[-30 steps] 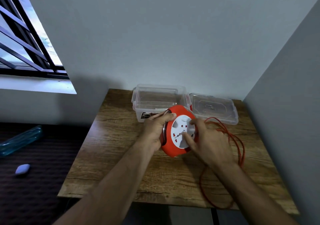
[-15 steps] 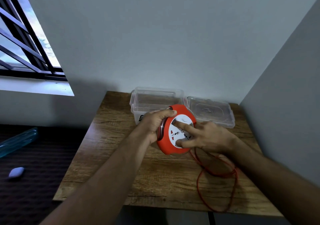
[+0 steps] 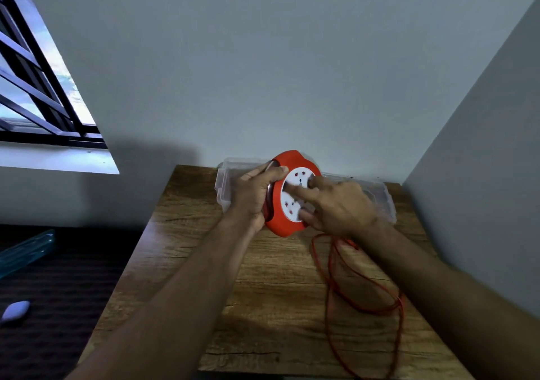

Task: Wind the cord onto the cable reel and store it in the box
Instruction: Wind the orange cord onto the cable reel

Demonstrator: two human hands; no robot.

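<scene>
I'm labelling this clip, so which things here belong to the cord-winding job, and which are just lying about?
Job: cable reel, red cord, clear box, box lid, left hand, right hand.

Lying about: blue transparent item and small pale object, both on the dark surface left of the table.

cord [image 3: 365, 297] loops clutter table [image 3: 187, 233] right, left half bare

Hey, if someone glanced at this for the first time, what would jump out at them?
The orange cable reel with its white socket face, held up mid-frame over the wooden table: left hand grips its rim, right hand fingers press the face. Next, the loose orange cord looping across the table's right side.
</scene>
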